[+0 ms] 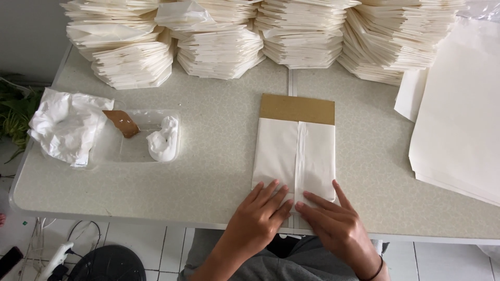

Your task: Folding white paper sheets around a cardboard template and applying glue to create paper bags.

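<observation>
A pale speckled table (pixel 219 156) with rounded corners fills the view, a seam running down its middle toward the person. At its near edge lies a white paper sheet (pixel 294 158) folded around a brown cardboard board (pixel 297 109), whose top strip shows bare above the paper. Both hands rest flat on the sheet's lower end — the left hand (pixel 260 216) with fingers spread on the left flap, the right hand (pixel 333 221) likewise open, fingertips pressing by the centre overlap; neither grips anything.

Along the far edge stand rows of stacked folded paper bags (pixel 224 47). To the right lies a pile of large flat sheets (pixel 458 119). On the left sits a clear plastic tray (pixel 138 138) holding white paste and a brown scrap, with a crumpled white bag (pixel 65 125) beside it.

Below the table — white floor tiles, cables and a dark fan (pixel 107 263).
</observation>
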